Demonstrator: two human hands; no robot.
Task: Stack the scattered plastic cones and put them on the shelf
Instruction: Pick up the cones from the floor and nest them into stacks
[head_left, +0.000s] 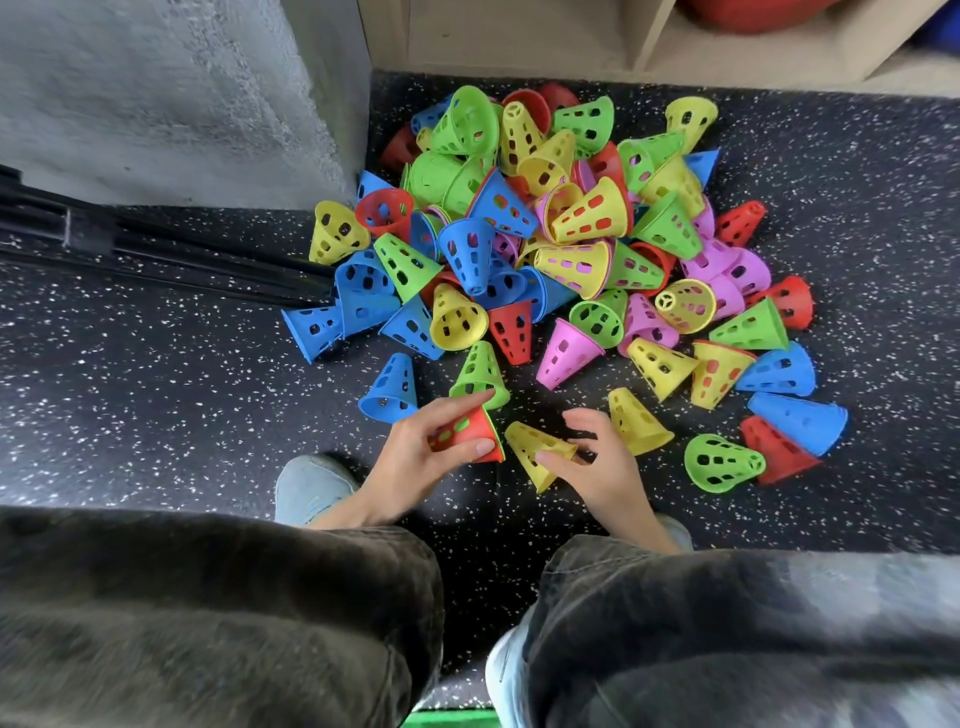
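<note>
- Cones (550, 244) everywhere: one big heap of green, yellow, blue, red and pink perforated plastic sprawls over the speckled dark floor (156, 395), lying on sides and rims at every angle, and almost none of it nested yet, so by my reckoning the job is barely under way.
- Shelf (519, 36) sits at the top of view, a pale wooden unit just behind the heap (something red and round sits in the upper right compartment, cropped too hard to name); nothing stacked is on it that I can see.
- Knees (208, 623) in dark trousers fill the bottom, spread apart, both forearms reaching out between them, which puts the near edge of the heap within easy reach.
- Left hand (415, 457) is palm-in, wrist bent, thumb below and fingers on top, clamped on a red cone (475, 434) held off the floor; a green edge shows at its wide rim, so it looks like a small nested stack already.
- Right hand (597, 467) comes in from the other side, thumb and fingers pinched on a yellow cone (535, 452).
- The two held cones are just beside each other, not yet joined; I'd judge the yellow one is being lined up to mate with the red stack (which goes over which, I cannot tell).
</note>
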